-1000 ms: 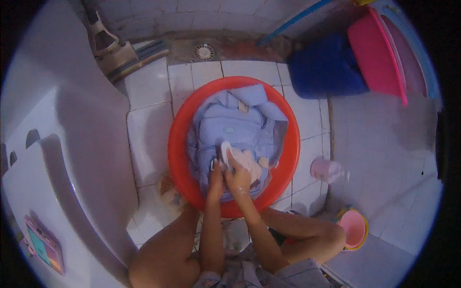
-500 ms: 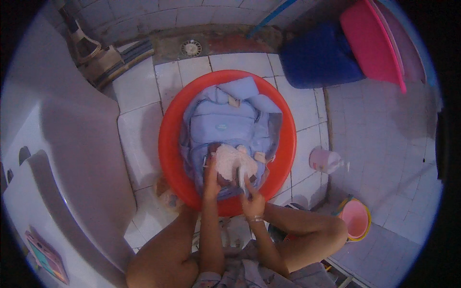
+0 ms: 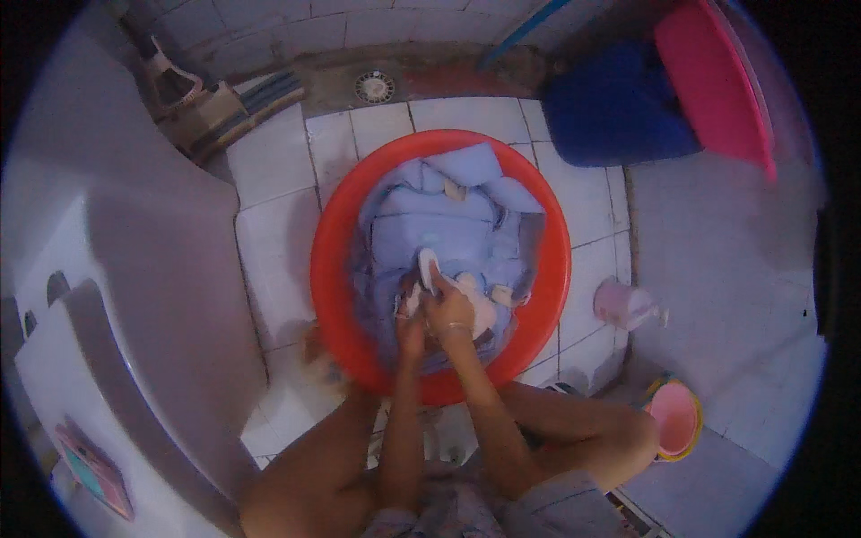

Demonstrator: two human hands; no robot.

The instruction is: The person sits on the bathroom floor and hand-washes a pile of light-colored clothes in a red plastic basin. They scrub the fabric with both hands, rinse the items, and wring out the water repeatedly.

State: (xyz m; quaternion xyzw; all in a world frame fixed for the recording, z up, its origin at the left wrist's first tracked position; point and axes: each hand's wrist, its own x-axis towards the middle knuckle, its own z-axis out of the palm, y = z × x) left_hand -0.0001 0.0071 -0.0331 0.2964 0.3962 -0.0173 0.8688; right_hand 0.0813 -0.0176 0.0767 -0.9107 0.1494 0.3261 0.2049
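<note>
Since half a second ago, both hands have shifted slightly toward the near side of the basin, and the pale piece of cloth they work now stands up between them as a narrow white edge rather than lying flat. The right hand (image 3: pixel 448 309) is closed around the small white piece of cloth (image 3: pixel 429 269), its grip tight on the fabric with fingers curled over it. The left hand (image 3: pixel 411 316) lies just beside the right, touching it, and presses into the same bunch of wet fabric; how far its grip is closed cannot be told, because the right hand and the cloth hide its fingers. Both hands sit in the near half of the round red plastic basin (image 3: pixel 332 269), which stands on the white tiled floor (image 3: pixel 273 233). The basin is filled with crumpled light-blue laundry (image 3: pixel 439 211), and the white cloth rests on top of it near the middle.

Beyond the basin, a round metal floor drain (image 3: pixel 374 87) sits in the tiles. At the far right a dark blue tub (image 3: pixel 619 112) stands with a pink plastic lid (image 3: pixel 713 76) leaning against it. To the right of the basin lies a small pale pink cup (image 3: pixel 623 305), and nearer the person's knee a small pink bowl with a yellow rim (image 3: pixel 674 419). A white appliance (image 3: pixel 99 269) fills the left side.
</note>
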